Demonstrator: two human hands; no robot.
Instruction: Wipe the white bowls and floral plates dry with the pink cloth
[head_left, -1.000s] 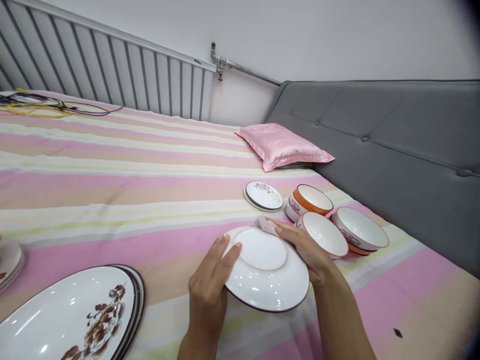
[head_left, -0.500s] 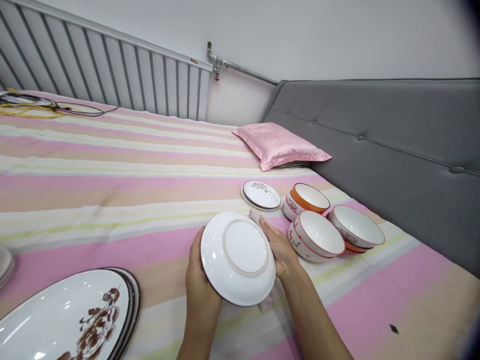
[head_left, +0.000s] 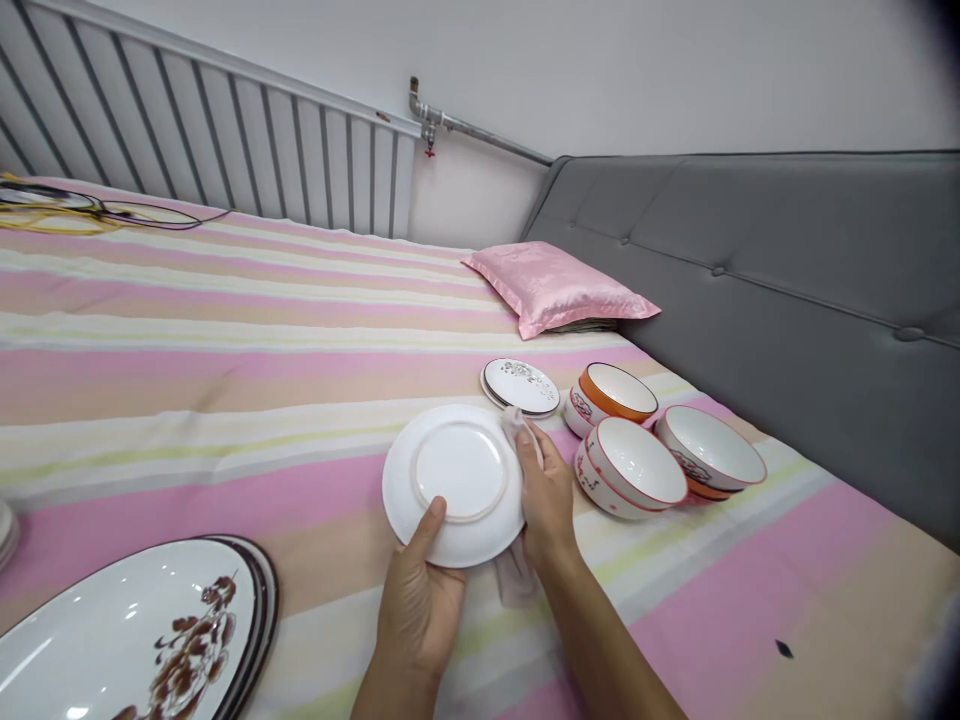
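Note:
A white plate (head_left: 461,470) is held up over the bed with its underside and foot ring facing me. My left hand (head_left: 424,590) grips its lower edge, thumb pressed on the underside and fingers hidden behind. At the plate's right rim, my right hand (head_left: 546,490) is closed on a pale pinkish cloth (head_left: 516,575), which touches the rim and hangs down below the hand. Just beyond lies a small stack of plates (head_left: 521,387) with a floral pattern. To the right of my right hand stand stacked bowls (head_left: 630,468) with red rims.
More stacked bowls, one orange-banded (head_left: 619,393) and one wide (head_left: 711,448), stand near the grey headboard (head_left: 787,240). Large oval plates (head_left: 112,630) with brown flowers lie at lower left. A pink pillow (head_left: 559,285) and coiled cables (head_left: 82,210) rest on the striped sheet (head_left: 187,400).
The plate has tilted and shifted slightly left and up. My left hand has moved from its left side to the bottom edge, thumb now on the underside. My right hand with the cloth stays at the right rim.

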